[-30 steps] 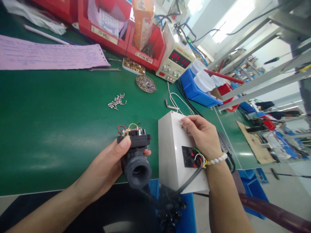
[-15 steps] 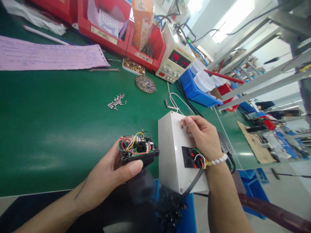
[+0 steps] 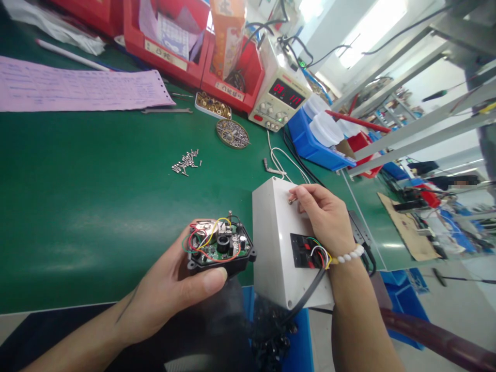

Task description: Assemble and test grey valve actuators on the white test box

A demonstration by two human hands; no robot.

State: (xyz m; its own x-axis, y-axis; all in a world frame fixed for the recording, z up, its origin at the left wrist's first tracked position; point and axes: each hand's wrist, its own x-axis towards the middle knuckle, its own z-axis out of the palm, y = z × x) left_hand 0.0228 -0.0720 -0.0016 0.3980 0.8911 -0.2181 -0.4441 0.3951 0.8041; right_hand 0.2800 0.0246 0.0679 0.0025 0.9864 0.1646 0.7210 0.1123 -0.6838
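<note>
My left hand (image 3: pixel 170 289) grips a black valve unit (image 3: pixel 219 249) near the table's front edge. Its open top faces me, showing a green circuit board with red, yellow and green wires. Right of it stands a white box (image 3: pixel 273 237) with a black terminal panel and a black cable leaving its lower end. My right hand (image 3: pixel 325 214) rests on that box, its fingertips pinched on a small metal toggle switch (image 3: pixel 292 199) near the box's top. A white bead bracelet circles the right wrist.
Loose screws (image 3: pixel 186 162) lie on the green mat (image 3: pixel 96 196). A pink sheet (image 3: pixel 77 90), red bins (image 3: pixel 174 46), a tray of brass parts (image 3: pixel 213 106), a round dish (image 3: pixel 232 134) and a power supply (image 3: pixel 279 98) line the back. Blue bins (image 3: pixel 313 142) stand right.
My left hand has tipped the valve unit, so its grey pipe opening turned down out of sight and the open circuit-board side now faces me. The right hand stayed on the switch.
</note>
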